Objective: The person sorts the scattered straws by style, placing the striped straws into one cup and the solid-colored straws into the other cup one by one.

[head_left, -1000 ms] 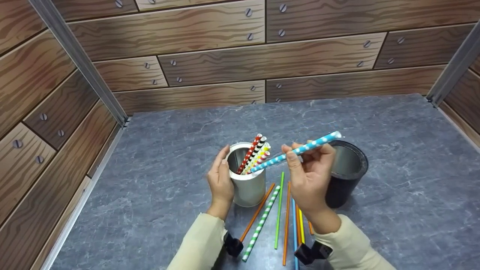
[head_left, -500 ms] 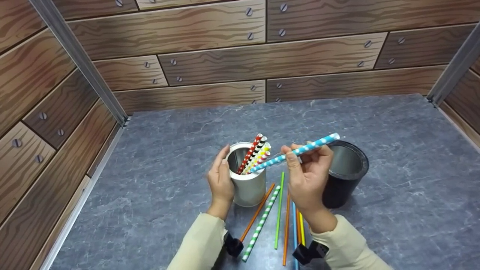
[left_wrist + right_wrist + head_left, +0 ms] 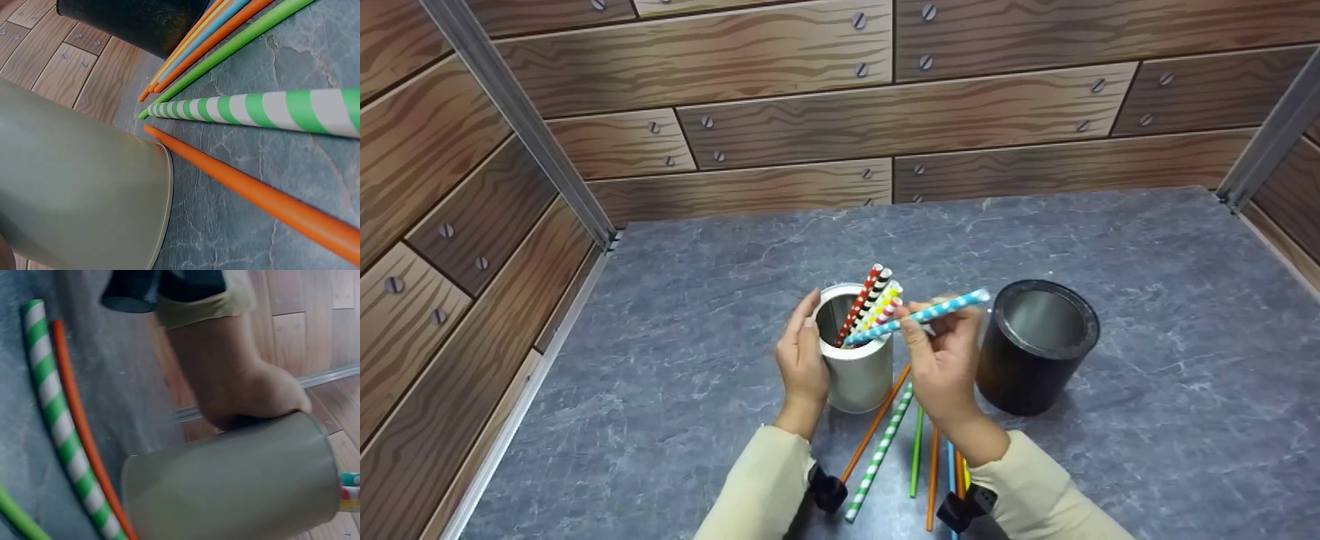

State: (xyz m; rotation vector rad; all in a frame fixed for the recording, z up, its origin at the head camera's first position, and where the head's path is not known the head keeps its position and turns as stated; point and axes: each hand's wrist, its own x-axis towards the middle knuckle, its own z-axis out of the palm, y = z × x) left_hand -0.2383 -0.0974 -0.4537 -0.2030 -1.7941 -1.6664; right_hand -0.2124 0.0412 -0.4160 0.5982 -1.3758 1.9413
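My left hand (image 3: 801, 364) holds the side of a light grey canister (image 3: 859, 382), thumb toward the front and fingers around the left wall. Leaning inside it are a red dotted straw (image 3: 864, 294), a black-and-white striped straw (image 3: 883, 282), a yellow-and-white one (image 3: 891, 292) and a pink-and-white one. Thumb and fingertips of my right hand (image 3: 949, 375) pinch a blue straw (image 3: 956, 303) with white dots. It slants, its lower left end over the canister's mouth. In the right wrist view the left hand (image 3: 259, 391) lies against the canister (image 3: 225, 484).
A black canister (image 3: 1027, 382) stands right of my right hand. On the grey marbled table, in front of the light canister, lie a green-and-white striped straw (image 3: 881, 454), an orange stick (image 3: 874, 427), a green stick (image 3: 916, 457) and several more. Wood-patterned panels (image 3: 780, 127) enclose the table.
My right hand has moved left and brought the blue straw with it, its lower end now further over the canister's mouth. More of the black canister shows. The left hand keeps its place.
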